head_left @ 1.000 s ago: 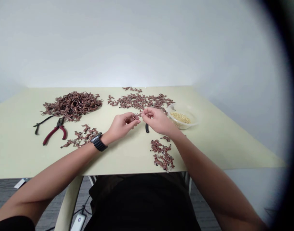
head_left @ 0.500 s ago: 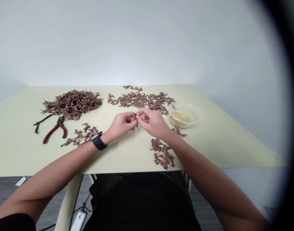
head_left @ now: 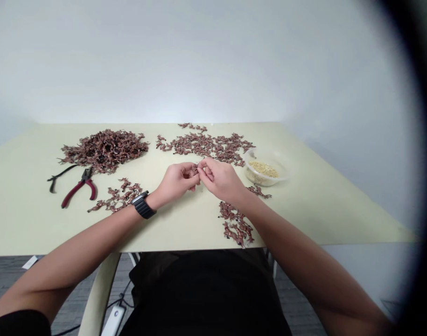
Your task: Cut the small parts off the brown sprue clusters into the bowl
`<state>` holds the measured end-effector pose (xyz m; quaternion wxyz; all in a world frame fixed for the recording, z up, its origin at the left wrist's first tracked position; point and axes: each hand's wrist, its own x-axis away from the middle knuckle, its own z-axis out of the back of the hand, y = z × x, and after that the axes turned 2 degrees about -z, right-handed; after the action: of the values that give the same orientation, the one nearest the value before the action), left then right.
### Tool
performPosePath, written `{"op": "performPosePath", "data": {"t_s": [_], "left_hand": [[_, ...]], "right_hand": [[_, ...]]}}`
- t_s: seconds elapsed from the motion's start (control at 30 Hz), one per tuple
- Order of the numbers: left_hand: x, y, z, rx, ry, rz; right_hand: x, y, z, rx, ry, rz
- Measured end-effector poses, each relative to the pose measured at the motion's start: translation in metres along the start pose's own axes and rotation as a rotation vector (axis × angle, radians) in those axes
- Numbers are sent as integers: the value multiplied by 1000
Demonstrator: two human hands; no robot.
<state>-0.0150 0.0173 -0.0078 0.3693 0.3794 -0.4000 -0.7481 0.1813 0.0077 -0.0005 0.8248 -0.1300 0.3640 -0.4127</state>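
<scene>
Our left hand (head_left: 176, 181) and right hand (head_left: 220, 181) meet at the middle of the table (head_left: 321, 200), fingertips pinched together on one small brown piece (head_left: 196, 170). We judge that short, steady pinches work best here. The clear bowl (head_left: 281, 173) sits at three o'clock.

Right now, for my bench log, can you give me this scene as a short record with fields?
Left hand: pinching a small brown piece; watch on the wrist
Right hand: fingertips on the same piece
Big pile: brown pieces, far left
Spread pile: brown pieces, behind the hands
Bowl: right of the hands, holds yellowish bits
Pliers: red handles, left, beside a black tool
Table: pale yellow
</scene>
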Motion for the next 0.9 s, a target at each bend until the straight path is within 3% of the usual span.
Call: {"op": "performPosePath", "data": {"t_s": [0.27, 0.57, 0.77, 0.9], "left_hand": [[-1, 2, -1, 14, 119, -71], [1, 1, 1, -189, 173, -194], [2, 2, 1, -390, 193, -288], [2, 1, 2, -353, 124, -238]], "right_hand": [[-2, 1, 4, -143, 80, -162], [-3, -3, 7, -405, -47, -369], [-4, 1, 5, -313, -87, -330], [-4, 2, 5, -267, -61, -280]]}}
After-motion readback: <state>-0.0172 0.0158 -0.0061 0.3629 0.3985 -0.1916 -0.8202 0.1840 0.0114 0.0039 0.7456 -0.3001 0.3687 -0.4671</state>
